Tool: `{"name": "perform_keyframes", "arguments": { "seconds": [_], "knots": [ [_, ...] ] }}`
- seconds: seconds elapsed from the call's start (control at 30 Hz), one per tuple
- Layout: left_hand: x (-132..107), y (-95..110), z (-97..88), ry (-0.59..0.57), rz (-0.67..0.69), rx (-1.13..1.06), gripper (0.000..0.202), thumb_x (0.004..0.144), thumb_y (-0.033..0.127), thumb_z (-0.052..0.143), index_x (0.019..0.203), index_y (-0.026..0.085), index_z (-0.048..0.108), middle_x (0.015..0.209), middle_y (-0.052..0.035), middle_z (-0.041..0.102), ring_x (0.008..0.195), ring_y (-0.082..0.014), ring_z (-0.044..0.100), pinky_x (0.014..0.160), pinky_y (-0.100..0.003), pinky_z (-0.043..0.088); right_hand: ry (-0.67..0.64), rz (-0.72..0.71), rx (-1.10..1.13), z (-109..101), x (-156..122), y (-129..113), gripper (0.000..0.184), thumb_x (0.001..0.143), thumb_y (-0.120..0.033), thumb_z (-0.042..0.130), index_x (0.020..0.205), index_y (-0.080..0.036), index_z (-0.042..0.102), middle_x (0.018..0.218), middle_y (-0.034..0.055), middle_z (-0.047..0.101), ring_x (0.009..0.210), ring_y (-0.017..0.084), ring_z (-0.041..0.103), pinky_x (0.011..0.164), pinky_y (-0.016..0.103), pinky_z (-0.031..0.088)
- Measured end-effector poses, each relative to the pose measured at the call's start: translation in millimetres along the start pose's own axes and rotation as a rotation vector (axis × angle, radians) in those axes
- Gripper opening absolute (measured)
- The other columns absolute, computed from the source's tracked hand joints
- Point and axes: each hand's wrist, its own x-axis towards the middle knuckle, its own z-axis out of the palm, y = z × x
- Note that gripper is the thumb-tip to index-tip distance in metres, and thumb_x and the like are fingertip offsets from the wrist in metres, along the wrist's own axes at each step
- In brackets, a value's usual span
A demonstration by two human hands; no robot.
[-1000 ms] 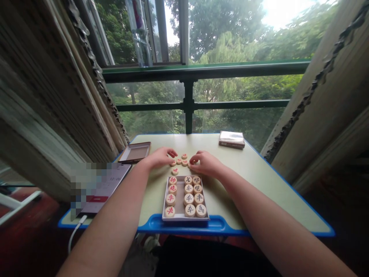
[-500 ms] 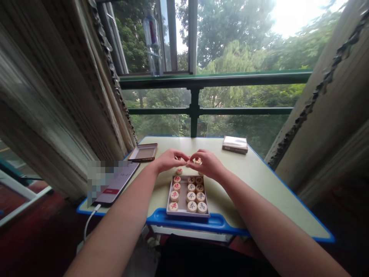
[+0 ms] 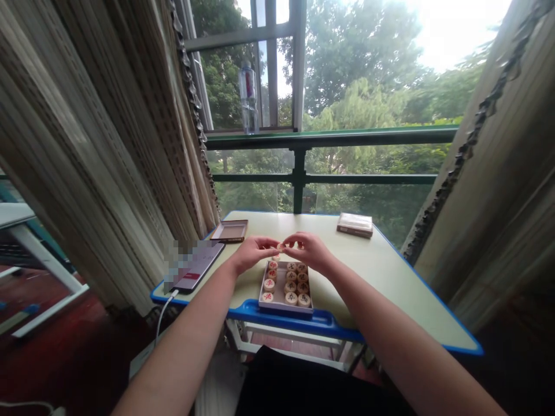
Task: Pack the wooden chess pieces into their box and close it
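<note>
Over the far edge of the shallow box (image 3: 279, 306), a round wooden Chinese chess piece (image 3: 281, 247) sits between the fingertips of both hands. My left hand (image 3: 255, 253) pinches it from the left; my right hand (image 3: 311, 251) grips it from the other side, its fingers partly hiding it. Inside the box, red-marked pieces (image 3: 269, 285) line the left side in one column. Two columns of black-marked pieces (image 3: 291, 287) fill the right, with a bare strip between. Another piece (image 3: 276, 257) lies just beyond the box, below my left fingertips.
A charging phone (image 3: 197, 274) lies at the table's left, with an open box lid (image 3: 230, 230) behind it. At the back right is a small flat case (image 3: 354, 225). The table (image 3: 381, 289) has a blue rim; a bottle (image 3: 248, 101) stands on the window ledge.
The view has tilted up and shifted left. My hands have come nearer the box's far edge, and the held piece now shows between the fingertips.
</note>
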Motion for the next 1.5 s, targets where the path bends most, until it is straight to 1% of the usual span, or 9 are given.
{"name": "perform_keyframes", "arguments": {
  "seconds": [0.27, 0.47, 0.6, 0.7, 0.83, 1.07, 1.13, 1.3, 1.5],
  "knots": [
    [-42.3, -4.1, 0.2, -0.013, 0.039, -0.003, 0.038, 0.066, 0.034, 0.068, 0.095, 0.011, 0.066, 0.091, -0.0095, 0.068, 0.084, -0.0195, 0.061, 0.077, -0.031, 0.046, -0.068, -0.077, 0.016, 11.0, -18.4, -32.0, 0.020, 0.073, -0.035, 0.062, 0.081, -0.018, 0.068, 0.074, 0.0029, 0.064, 0.064, 0.012, 0.053, 0.061, 0.024, 0.039],
    [-68.0, -5.3, 4.7, -0.030, 0.124, 0.116, 0.029, 0.064, 0.026, 0.067, 0.090, 0.013, 0.067, 0.101, -0.0090, 0.062, 0.090, -0.0192, 0.057, 0.072, -0.027, 0.044, 0.045, -0.080, -0.072, 21.7, -53.8, -50.7, 0.015, 0.072, -0.033, 0.062, 0.077, -0.019, 0.067, 0.072, 0.0027, 0.062, 0.069, 0.014, 0.051, 0.069, 0.028, 0.040],
    [-80.2, -4.8, 4.3, 0.038, 0.198, 0.168, 0.020, 0.065, 0.015, 0.057, 0.081, 0.014, 0.069, 0.095, -0.0074, 0.059, 0.091, -0.0182, 0.054, 0.071, -0.025, 0.044, 0.097, -0.058, -0.188, 29.4, -67.8, -62.9, 0.018, 0.072, -0.038, 0.062, 0.076, -0.022, 0.067, 0.077, 0.0038, 0.060, 0.075, 0.017, 0.047, 0.075, 0.032, 0.038],
    [-84.2, -5.5, 3.9, 0.078, 0.170, 0.182, 0.022, 0.063, 0.011, 0.052, 0.075, 0.014, 0.069, 0.090, -0.0060, 0.057, 0.086, -0.0166, 0.054, 0.071, -0.025, 0.044, 0.071, -0.072, -0.242, 33.5, -69.5, -69.5, 0.018, 0.071, -0.040, 0.062, 0.076, -0.024, 0.069, 0.084, 0.0045, 0.059, 0.079, 0.018, 0.045, 0.078, 0.033, 0.037],
    [-84.3, -5.9, 3.4, 0.095, 0.132, 0.193, 0.023, 0.061, 0.011, 0.049, 0.072, 0.014, 0.070, 0.087, -0.0050, 0.057, 0.083, -0.0160, 0.054, 0.073, -0.027, 0.044, 0.002, -0.040, -0.265, 34.9, -66.8, -71.4, 0.017, 0.069, -0.040, 0.064, 0.076, -0.026, 0.070, 0.083, 0.0044, 0.058, 0.080, 0.019, 0.043, 0.077, 0.033, 0.036],
    [-82.6, -10.1, 2.0, 0.043, 0.170, 0.262, 0.028, 0.060, 0.007, 0.047, 0.070, 0.016, 0.071, 0.084, -0.0046, 0.056, 0.083, -0.0156, 0.053, 0.072, -0.026, 0.044, -0.062, -0.019, -0.261, 33.7, -63.7, -68.8, 0.023, 0.070, -0.046, 0.063, 0.077, -0.026, 0.071, 0.079, 0.0041, 0.058, 0.077, 0.018, 0.044, 0.071, 0.031, 0.035],
    [-83.0, -10.9, 2.2, 0.041, 0.188, 0.295, 0.029, 0.060, 0.006, 0.048, 0.071, 0.016, 0.072, 0.087, -0.0047, 0.055, 0.083, -0.0153, 0.052, 0.070, -0.025, 0.044, -0.067, -0.027, -0.265, 33.8, -63.9, -68.7, 0.023, 0.070, -0.047, 0.062, 0.076, -0.027, 0.072, 0.077, 0.0037, 0.059, 0.075, 0.018, 0.044, 0.070, 0.030, 0.035],
    [-84.3, -10.8, 2.3, 0.030, 0.232, 0.328, 0.028, 0.060, 0.005, 0.049, 0.070, 0.018, 0.072, 0.089, -0.0043, 0.053, 0.086, -0.0152, 0.052, 0.077, -0.026, 0.043, -0.055, -0.039, -0.259, 33.6, -65.1, -68.2, 0.022, 0.070, -0.045, 0.063, 0.079, -0.026, 0.072, 0.078, 0.0039, 0.060, 0.075, 0.017, 0.048, 0.072, 0.031, 0.034],
    [-82.9, -12.2, 1.4, 0.043, 0.191, 0.306, 0.030, 0.061, 0.005, 0.047, 0.074, 0.017, 0.072, 0.091, -0.0040, 0.053, 0.076, -0.0121, 0.050, 0.069, -0.025, 0.043, -0.048, -0.093, -0.251, 33.0, -67.7, -69.2, 0.018, 0.073, -0.040, 0.062, 0.079, -0.026, 0.071, 0.076, 0.0030, 0.061, 0.075, 0.016, 0.048, 0.075, 0.031, 0.034]
  ]
}}
